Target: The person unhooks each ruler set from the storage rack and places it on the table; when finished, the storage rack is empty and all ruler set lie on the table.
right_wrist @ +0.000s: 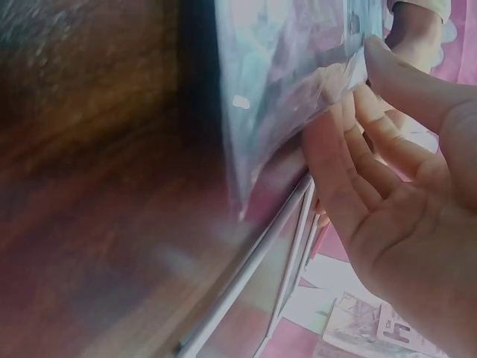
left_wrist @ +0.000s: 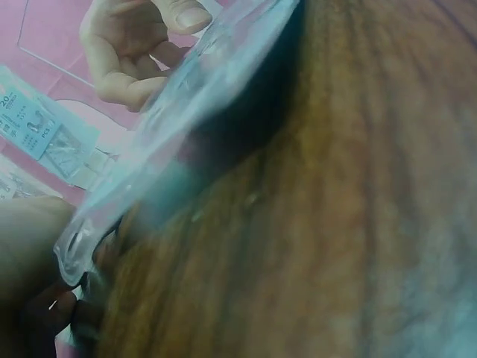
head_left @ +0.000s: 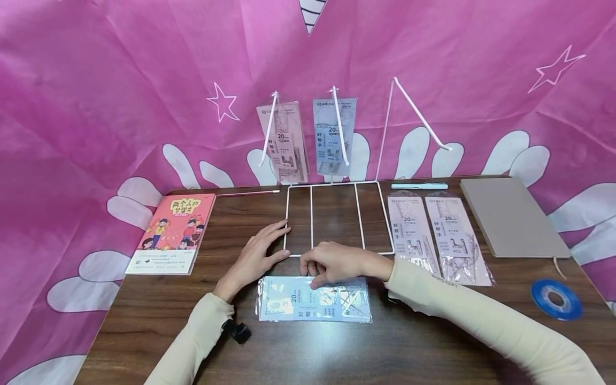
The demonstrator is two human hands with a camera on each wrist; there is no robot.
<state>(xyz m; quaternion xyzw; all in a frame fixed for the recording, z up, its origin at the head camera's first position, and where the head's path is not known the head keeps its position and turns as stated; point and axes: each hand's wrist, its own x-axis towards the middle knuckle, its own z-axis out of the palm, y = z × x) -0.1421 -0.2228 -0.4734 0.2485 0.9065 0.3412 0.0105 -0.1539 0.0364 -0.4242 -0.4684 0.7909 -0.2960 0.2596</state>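
A blue ruler set in a clear packet (head_left: 315,305) lies sideways near the front of the table. My right hand (head_left: 332,262) pinches its far edge, thumb on top and fingers curled under; the right wrist view shows the packet (right_wrist: 291,82) tilted up off the wood. My left hand (head_left: 257,256) lies to the left, relaxed fingers touching the left bar of a white wire display rack (head_left: 312,214). On the rack's hooks hang a pink ruler set (head_left: 284,141) at left and a blue ruler set (head_left: 333,136) in the middle. The right hook (head_left: 423,113) is bare.
Two pink ruler sets, one nearer (head_left: 409,230) and one farther right (head_left: 457,240), lie right of the rack. Beyond are a grey notebook (head_left: 512,216) and a blue tape roll (head_left: 541,305). A light blue pen (head_left: 418,186), pencil (head_left: 247,192) and picture book (head_left: 170,232) also lie here.
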